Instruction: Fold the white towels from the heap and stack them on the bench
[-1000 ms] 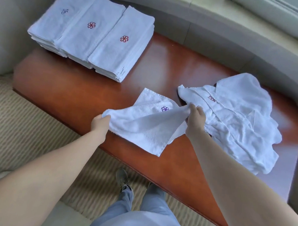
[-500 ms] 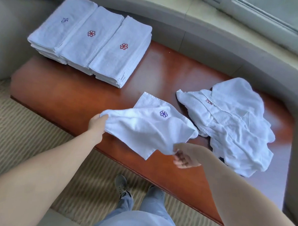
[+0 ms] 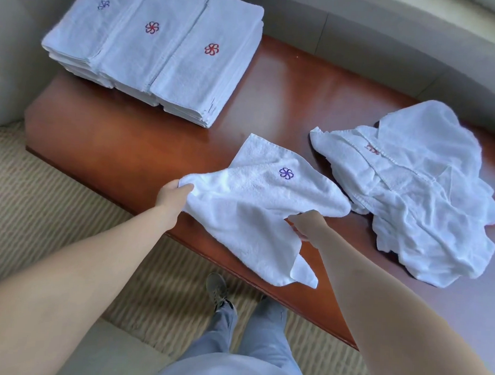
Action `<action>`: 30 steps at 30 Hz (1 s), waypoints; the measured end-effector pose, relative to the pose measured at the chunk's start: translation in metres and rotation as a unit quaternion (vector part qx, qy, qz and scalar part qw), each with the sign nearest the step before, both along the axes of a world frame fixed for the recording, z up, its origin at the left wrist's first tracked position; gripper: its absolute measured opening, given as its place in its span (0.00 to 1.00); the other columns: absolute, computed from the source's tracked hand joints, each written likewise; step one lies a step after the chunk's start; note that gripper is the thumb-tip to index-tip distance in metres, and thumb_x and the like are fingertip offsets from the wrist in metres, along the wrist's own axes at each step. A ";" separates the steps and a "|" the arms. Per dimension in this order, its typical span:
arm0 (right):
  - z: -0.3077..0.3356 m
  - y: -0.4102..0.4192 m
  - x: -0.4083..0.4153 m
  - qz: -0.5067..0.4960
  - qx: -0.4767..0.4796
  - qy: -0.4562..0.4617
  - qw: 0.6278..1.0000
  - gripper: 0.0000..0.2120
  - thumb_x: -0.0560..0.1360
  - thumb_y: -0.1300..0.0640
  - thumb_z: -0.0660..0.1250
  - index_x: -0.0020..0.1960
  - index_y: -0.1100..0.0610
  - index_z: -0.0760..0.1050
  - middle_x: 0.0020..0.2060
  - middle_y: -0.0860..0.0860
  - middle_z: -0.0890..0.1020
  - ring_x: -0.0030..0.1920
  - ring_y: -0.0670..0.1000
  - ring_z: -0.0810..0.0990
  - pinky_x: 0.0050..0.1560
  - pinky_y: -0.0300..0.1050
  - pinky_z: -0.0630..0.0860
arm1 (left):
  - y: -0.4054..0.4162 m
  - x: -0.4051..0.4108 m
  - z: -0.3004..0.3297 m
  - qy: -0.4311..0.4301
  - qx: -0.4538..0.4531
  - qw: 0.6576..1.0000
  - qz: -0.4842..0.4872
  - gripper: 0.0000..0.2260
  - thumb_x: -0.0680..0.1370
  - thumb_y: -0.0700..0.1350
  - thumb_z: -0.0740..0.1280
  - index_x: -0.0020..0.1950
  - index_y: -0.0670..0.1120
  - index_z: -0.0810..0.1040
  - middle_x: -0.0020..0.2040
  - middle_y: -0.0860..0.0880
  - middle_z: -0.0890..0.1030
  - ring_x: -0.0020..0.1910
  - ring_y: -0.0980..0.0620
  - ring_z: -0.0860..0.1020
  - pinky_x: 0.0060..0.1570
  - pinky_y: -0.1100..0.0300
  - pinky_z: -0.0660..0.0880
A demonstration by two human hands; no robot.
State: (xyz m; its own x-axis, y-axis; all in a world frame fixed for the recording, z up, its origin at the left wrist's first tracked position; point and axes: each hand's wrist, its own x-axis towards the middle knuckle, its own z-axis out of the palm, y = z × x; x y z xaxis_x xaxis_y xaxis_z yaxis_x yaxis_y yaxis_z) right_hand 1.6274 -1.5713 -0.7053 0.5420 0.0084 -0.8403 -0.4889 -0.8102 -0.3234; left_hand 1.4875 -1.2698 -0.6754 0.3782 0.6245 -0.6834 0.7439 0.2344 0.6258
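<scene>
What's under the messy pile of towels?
The heap lies right on the brown bench. A red logo peeks out near its top. How many towels are inside, and anything beneath them, stays covered.

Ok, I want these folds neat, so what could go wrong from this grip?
Two risks, I think. The towel is bunched between the left hand and right hand, and one corner hangs past the bench edge, so the fold may come out skewed or the corner may drag. It also lies close to the heap, so spreading it might snag loose towels.
</scene>
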 end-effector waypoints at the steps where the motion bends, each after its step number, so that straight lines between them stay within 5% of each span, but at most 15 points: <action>1: -0.006 0.006 -0.003 -0.049 0.017 0.041 0.998 0.08 0.79 0.57 0.67 0.45 0.60 0.75 0.38 0.57 0.78 0.38 0.56 0.76 0.41 0.48 0.74 | 0.001 0.000 -0.002 0.001 -0.002 1.000 0.000 0.05 0.80 0.47 0.67 0.54 0.53 0.80 0.56 0.49 0.83 0.59 0.46 0.80 0.64 0.46 0.77; 4: -0.025 0.018 -0.010 -0.130 0.048 0.077 0.987 0.07 0.77 0.59 0.70 0.44 0.60 0.74 0.34 0.57 0.78 0.33 0.54 0.76 0.34 0.44 0.72 | 0.002 -0.001 -0.008 0.003 -0.007 1.000 0.004 0.07 0.80 0.47 0.67 0.57 0.51 0.81 0.56 0.49 0.84 0.59 0.46 0.81 0.64 0.46 0.77; 8: -0.042 0.031 -0.019 -0.119 0.037 0.034 0.992 0.15 0.72 0.51 0.76 0.35 0.58 0.74 0.29 0.53 0.78 0.31 0.55 0.75 0.33 0.45 0.69 | 0.002 -0.002 -0.014 0.007 -0.008 1.000 0.005 0.05 0.80 0.47 0.67 0.54 0.50 0.82 0.57 0.48 0.84 0.60 0.47 0.80 0.66 0.46 0.76; 14: -0.051 0.039 -0.024 -0.163 0.083 -0.006 0.983 0.07 0.74 0.52 0.72 0.47 0.55 0.82 0.42 0.50 0.81 0.42 0.53 0.78 0.40 0.43 0.72 | 0.008 -0.004 -0.011 0.001 -0.013 1.000 0.004 0.07 0.80 0.47 0.67 0.56 0.51 0.82 0.59 0.48 0.84 0.62 0.46 0.80 0.67 0.46 0.75; 21: 0.053 -0.009 0.005 -0.274 0.113 -0.179 0.938 0.10 0.70 0.49 0.69 0.42 0.55 0.79 0.35 0.49 0.77 0.37 0.52 0.74 0.38 0.46 0.70 | 0.004 0.011 0.032 -0.066 -0.028 0.997 0.025 0.08 0.80 0.46 0.65 0.57 0.53 0.81 0.60 0.50 0.83 0.61 0.47 0.80 0.66 0.48 0.77; 25: 0.107 -0.038 0.009 -0.333 0.162 -0.260 0.892 0.09 0.66 0.51 0.66 0.39 0.56 0.74 0.27 0.45 0.67 0.34 0.52 0.65 0.34 0.45 0.61 | -0.005 0.023 0.056 -0.106 -0.040 0.993 0.020 0.07 0.80 0.48 0.64 0.55 0.54 0.81 0.54 0.50 0.80 0.51 0.49 0.77 0.52 0.53 0.75; 27: 0.112 -0.054 0.000 -0.306 0.137 -0.234 0.913 0.06 0.66 0.55 0.67 0.41 0.55 0.74 0.31 0.48 0.68 0.34 0.53 0.64 0.34 0.45 0.59 | -0.012 0.023 0.056 -0.101 -0.032 0.994 -0.009 0.06 0.80 0.47 0.63 0.50 0.53 0.80 0.53 0.48 0.80 0.51 0.47 0.78 0.51 0.52 0.75; 30: 0.092 -0.075 -0.017 -0.300 0.101 -0.099 0.943 0.06 0.69 0.66 0.67 0.42 0.58 0.72 0.38 0.53 0.67 0.36 0.54 0.65 0.33 0.43 0.61 | -0.021 0.018 0.044 -0.046 -0.015 0.997 -0.056 0.10 0.81 0.46 0.62 0.59 0.51 0.79 0.58 0.46 0.82 0.57 0.42 0.80 0.60 0.48 0.78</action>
State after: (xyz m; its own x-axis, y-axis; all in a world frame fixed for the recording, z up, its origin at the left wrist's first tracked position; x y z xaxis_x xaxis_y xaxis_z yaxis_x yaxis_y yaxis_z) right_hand 1.6106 -1.6460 -0.6137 0.6460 -0.2019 -0.7361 -0.7541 -0.3185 -0.5744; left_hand 1.5053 -1.2903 -0.6313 0.5057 0.5551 -0.6604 0.7063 0.1730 0.6864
